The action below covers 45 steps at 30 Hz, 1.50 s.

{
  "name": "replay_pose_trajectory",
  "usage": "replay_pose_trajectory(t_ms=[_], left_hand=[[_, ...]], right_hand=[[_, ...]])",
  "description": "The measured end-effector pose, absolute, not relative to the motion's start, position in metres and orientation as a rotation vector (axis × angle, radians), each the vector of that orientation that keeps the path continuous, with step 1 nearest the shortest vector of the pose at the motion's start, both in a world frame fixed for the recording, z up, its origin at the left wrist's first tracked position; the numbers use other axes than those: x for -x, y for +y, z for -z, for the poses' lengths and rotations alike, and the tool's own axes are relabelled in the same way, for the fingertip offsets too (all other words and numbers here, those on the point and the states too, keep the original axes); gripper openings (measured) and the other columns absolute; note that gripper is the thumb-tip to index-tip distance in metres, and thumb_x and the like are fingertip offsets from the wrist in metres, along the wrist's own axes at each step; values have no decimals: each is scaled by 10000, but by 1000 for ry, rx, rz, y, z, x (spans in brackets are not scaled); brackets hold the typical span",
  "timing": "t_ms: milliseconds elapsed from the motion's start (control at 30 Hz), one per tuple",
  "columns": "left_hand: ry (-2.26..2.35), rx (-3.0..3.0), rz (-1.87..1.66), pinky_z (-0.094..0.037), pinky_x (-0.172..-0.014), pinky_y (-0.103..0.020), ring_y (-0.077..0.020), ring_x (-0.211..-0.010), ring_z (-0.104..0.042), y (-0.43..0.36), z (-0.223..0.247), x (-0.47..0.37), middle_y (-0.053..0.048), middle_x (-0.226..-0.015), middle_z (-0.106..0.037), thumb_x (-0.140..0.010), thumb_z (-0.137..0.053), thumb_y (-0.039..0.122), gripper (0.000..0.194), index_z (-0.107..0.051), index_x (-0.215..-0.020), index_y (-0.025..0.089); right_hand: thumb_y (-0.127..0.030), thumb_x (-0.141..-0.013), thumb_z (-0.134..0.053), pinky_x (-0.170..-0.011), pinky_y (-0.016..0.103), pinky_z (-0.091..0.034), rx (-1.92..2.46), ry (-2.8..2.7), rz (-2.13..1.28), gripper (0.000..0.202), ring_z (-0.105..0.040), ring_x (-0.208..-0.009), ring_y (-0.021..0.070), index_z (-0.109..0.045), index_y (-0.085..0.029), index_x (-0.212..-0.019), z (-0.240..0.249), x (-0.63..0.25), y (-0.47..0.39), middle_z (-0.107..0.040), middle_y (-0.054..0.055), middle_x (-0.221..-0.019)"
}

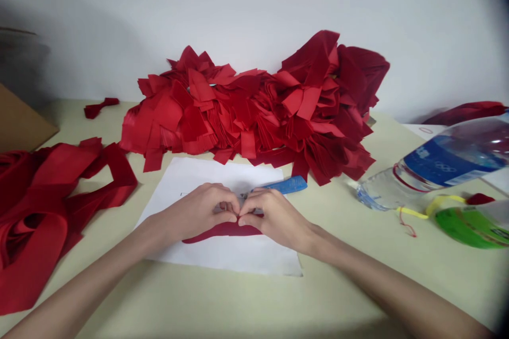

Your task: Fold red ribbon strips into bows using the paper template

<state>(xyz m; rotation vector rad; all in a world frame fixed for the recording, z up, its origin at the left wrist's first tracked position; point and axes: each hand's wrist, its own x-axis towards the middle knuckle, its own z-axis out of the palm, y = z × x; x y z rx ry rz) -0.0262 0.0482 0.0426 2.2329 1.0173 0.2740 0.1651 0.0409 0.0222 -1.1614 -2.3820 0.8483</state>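
Observation:
A strip of dark red ribbon [222,231] lies across a white sheet of paper [222,259]. My left hand [207,209] and my right hand [270,217] meet over its middle, thumbs and forefingers pinched together on the ribbon's upper edge. The fingertips nearly touch each other, and the part of the ribbon between them is mostly covered. Just behind my right hand rests a blue-handled tool [288,185], perhaps a cutter or scissors; its grey end is partly hidden by my fingers.
A large heap of cut red ribbon pieces [238,111] lines the wall. Loops of red ribbon [47,212] lie at left, near a cardboard box [22,122]. A water bottle [433,164] and a green-labelled bottle [473,225] lie at right on the pale table [338,296].

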Motion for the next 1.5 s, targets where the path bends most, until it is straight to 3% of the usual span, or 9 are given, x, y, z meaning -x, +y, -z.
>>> replay_pose_trajectory(t_ms=[367,600,733,833,900,1067,1267,1400,1500], left_hand=[[1140,-2268,-263,-386,-608,-278,-153,-633,-555,39,-32,20,15,-671,-659,-811,-531,304,184,-682,-733,236],[1205,-2417,-239,-406,-695,-315,-177,-719,-565,42,-36,24,-8,-721,-664,-859,-467,219,242,-645,-696,209],[1141,-2670,-363,-417,-715,-339,-169,-696,-560,39,-39,28,-20,-705,-666,-891,-417,150,272,-635,-730,174],[981,-3030,-546,-431,-681,-359,-191,-703,-559,27,-34,27,-68,-733,-669,-868,-414,64,248,-640,-784,121],[822,-3287,-629,-441,-692,-382,-217,-743,-572,14,-28,25,-106,-780,-679,-835,-439,23,212,-642,-819,84],[605,-3517,-764,-435,-771,-432,-247,-797,-601,-21,-8,26,-141,-866,-688,-828,-422,59,226,-637,-896,50],[649,-3401,-745,-405,-817,-410,-236,-816,-581,-49,4,18,-125,-855,-691,-814,-399,51,259,-654,-858,74],[1102,-2791,-676,-426,-626,-343,-195,-683,-541,-45,-1,8,-51,-696,-631,-798,-423,42,261,-631,-687,154],[1295,-2332,-495,-407,-586,-291,-159,-635,-528,-33,-11,3,0,-641,-601,-802,-493,90,244,-638,-638,199]], right_hand=[[-79,-768,-593,-626,245,-372,1160,-2407,-733,172,-517,-650,120,-669,-197,-668,-21,-165,36,-640,-32,-636],[-272,-798,-620,-584,238,-400,1242,-2499,-915,114,-556,-638,120,-652,-226,-897,-35,-190,40,-654,-24,-751],[-223,-864,-527,-670,287,-422,1221,-2511,-345,134,-557,-709,149,-638,-193,-797,-41,-217,35,-648,9,-762],[-178,-885,-475,-767,366,-410,1067,-2511,269,162,-542,-867,222,-633,-152,-867,-34,-226,22,-650,70,-815],[-155,-875,-483,-820,393,-400,982,-2552,416,154,-516,-950,247,-623,-124,-931,-28,-224,9,-647,92,-877],[-194,-854,-532,-821,376,-402,765,-2560,392,191,-513,-937,241,-611,-75,-982,-13,-200,-20,-628,89,-924],[-71,-871,-366,-692,347,-410,596,-2689,334,266,-524,-773,208,-631,-76,-892,-4,-188,-36,-612,90,-790],[-105,-864,-431,-633,315,-402,816,-2760,-13,200,-497,-689,174,-612,-127,-781,-6,-186,-32,-582,48,-711],[-124,-850,-507,-659,258,-413,1025,-2647,-467,170,-524,-697,132,-637,-172,-752,-14,-182,-22,-619,3,-723]])
